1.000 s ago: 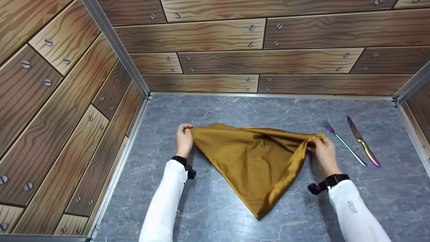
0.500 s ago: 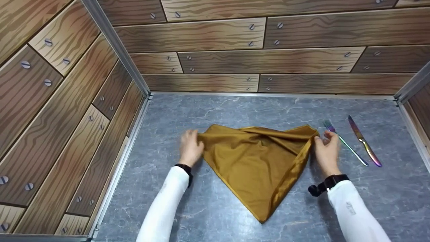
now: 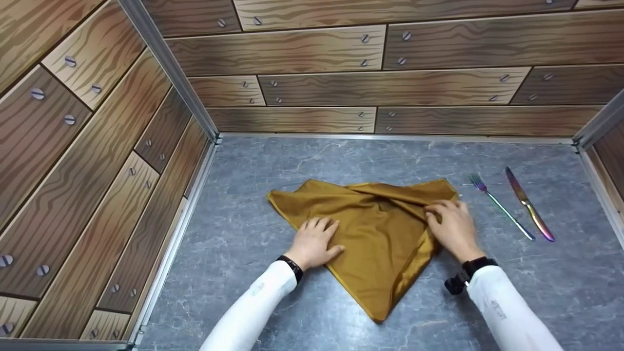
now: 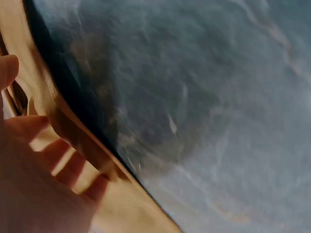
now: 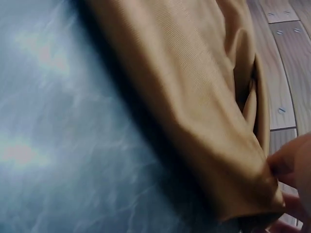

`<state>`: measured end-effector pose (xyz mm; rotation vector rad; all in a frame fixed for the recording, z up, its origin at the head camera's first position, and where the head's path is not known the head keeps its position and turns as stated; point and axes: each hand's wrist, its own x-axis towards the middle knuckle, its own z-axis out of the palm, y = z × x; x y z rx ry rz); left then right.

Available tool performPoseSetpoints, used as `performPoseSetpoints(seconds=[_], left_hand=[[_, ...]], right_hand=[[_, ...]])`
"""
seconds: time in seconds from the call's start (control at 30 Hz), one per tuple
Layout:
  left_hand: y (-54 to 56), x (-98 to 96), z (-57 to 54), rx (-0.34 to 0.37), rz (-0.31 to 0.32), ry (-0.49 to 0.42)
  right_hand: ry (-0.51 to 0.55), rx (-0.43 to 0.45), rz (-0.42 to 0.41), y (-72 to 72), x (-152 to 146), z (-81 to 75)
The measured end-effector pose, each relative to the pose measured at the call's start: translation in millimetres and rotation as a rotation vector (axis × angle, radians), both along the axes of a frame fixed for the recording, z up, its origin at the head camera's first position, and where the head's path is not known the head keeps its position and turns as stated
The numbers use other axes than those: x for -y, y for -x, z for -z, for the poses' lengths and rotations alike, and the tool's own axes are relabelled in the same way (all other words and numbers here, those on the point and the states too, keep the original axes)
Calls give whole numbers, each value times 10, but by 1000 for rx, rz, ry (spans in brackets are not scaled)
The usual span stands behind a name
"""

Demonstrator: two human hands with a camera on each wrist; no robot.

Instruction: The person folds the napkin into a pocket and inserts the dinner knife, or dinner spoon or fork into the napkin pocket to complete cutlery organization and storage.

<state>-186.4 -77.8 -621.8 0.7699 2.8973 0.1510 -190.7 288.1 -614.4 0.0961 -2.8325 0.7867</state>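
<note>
A golden-brown satin napkin (image 3: 370, 243) lies roughly spread on the grey floor, one corner pointing toward me and a rolled fold along its right side. My left hand (image 3: 313, 243) rests on its left part with the fingers spread. In the left wrist view the fingers (image 4: 70, 167) lie on the fabric near its edge. At the right side my right hand (image 3: 453, 226) bends its fingers over the folded part, and in the right wrist view the napkin's edge (image 5: 262, 194) runs between thumb and fingers. Some of those fingertips are hidden by the fabric.
To the right lie a rainbow-coloured fork (image 3: 502, 207) and a matching knife (image 3: 529, 204), side by side. Wood-patterned panels (image 3: 317, 90) wall the back and sides, with a metal strip (image 3: 390, 138) along their foot.
My left hand has let go of the left corner and come down toward me onto the napkin. My right hand has left the far right corner and shifted left onto the fold.
</note>
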Motion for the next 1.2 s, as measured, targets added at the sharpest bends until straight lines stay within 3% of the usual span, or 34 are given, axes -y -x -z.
performPoseSetpoints(seconds=[0.2, 0.33, 0.67, 0.8, 1.0, 1.1, 1.2], left_hand=[[85, 42, 0, 39, -87, 159], [175, 69, 1, 33, -120, 185], [360, 13, -56, -96, -234, 224], [262, -136, -106, -81, -226, 180], [-73, -346, -113, 106, -161, 7], [-168, -385, -98, 151, -114, 36], [-178, -391, -85, 169, -61, 79]], right_hand=[[-159, 25, -55, -101, -6, 66], [-228, 78, -92, -155, 5, 67], [-229, 248, -155, -283, 25, -14], [-225, 304, -178, -341, 57, -50], [-215, 341, -246, -386, 144, -162], [-191, 382, -269, -346, 199, -238], [-141, 395, -250, -252, 261, -301]])
